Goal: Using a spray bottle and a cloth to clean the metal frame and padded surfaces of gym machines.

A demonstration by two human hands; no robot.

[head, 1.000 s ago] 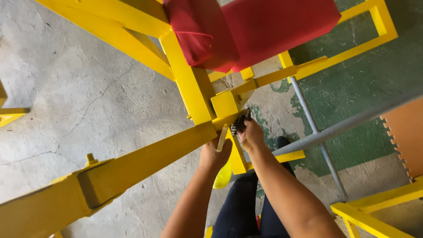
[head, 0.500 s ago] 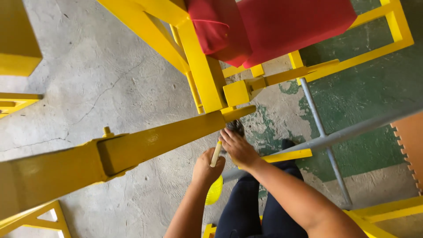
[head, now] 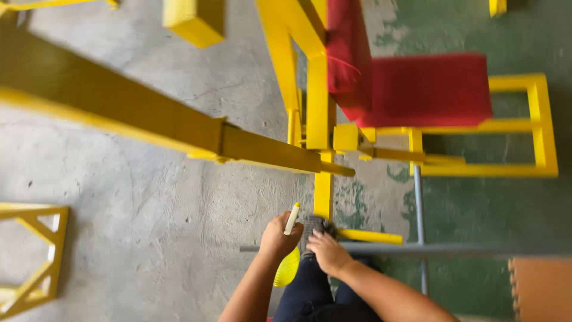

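Observation:
My left hand (head: 277, 236) is closed around a pale wooden paintbrush handle (head: 291, 218) that sticks up above the fist; a bright yellow container (head: 286, 268) shows just below the hand. My right hand (head: 326, 251) rests fingers-down on a dark object (head: 312, 228) beside a grey metal bar (head: 417, 249). Both hands sit low in the view, below the long yellow steel beam (head: 149, 116) of a yellow-painted machine frame (head: 322, 119) with a red padded seat (head: 429, 89).
Bare cracked concrete floor (head: 149, 238) lies to the left, green-painted floor (head: 512, 214) to the right. A small yellow frame (head: 33, 256) stands at the lower left. An orange foam mat (head: 542, 286) is at the lower right. My dark trouser legs (head: 313, 292) are below the hands.
The view has pulled back and tilted, so the frame and seat look farther away. Both hands have dropped away from the yellow joint down to the grey bar, the left still holding the brush.

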